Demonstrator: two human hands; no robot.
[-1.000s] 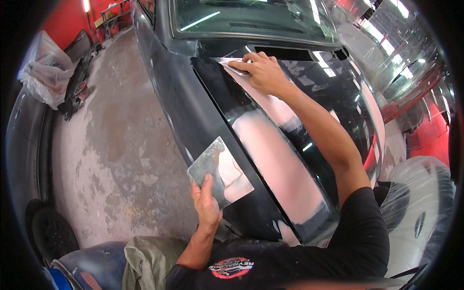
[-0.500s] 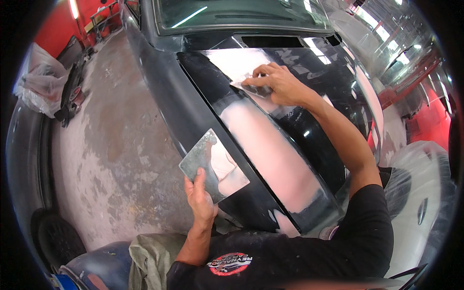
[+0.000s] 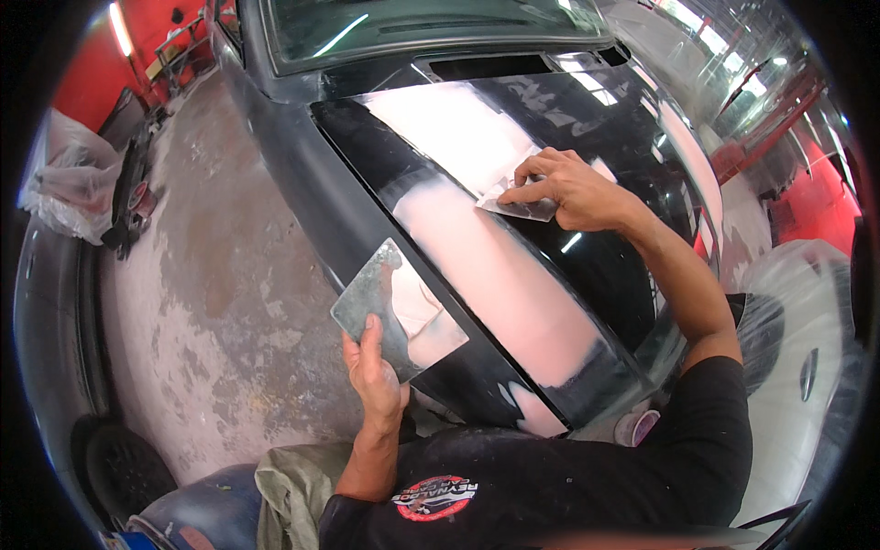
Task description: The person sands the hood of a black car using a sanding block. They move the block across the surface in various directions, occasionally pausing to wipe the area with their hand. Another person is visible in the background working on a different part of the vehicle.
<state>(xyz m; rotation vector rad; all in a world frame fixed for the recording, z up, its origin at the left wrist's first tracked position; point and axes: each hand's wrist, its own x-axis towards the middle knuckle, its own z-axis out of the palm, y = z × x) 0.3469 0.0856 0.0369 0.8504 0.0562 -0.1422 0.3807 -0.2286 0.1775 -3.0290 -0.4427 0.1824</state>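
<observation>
My left hand (image 3: 374, 374) grips a flat grey mixing board (image 3: 371, 293) by its near edge, the thumb on top. Smooth pale-pink filler (image 3: 414, 302) covers part of the board. My right hand (image 3: 588, 192) pinches a thin, flat filler spreader (image 3: 524, 205), its edge at the near end of a bright, pale filler patch (image 3: 445, 124). That patch lies on the black car hood (image 3: 573, 115). Closer to me, a longer pink filler strip (image 3: 500, 280) runs along the hood. The board is held above the car's dark fender.
The windshield (image 3: 431, 27) rises beyond the hood. A small tub (image 3: 634, 427) sits near the hood's front edge. Plastic sheeting (image 3: 797, 284) covers a light-coloured car at right. Another dark car (image 3: 55, 312) stands at left across the stained floor (image 3: 220, 275).
My right hand and the spreader have moved right and toward me along the hood, uncovering more of the far filler patch. My left hand keeps its hold on the board. The view has shifted slightly.
</observation>
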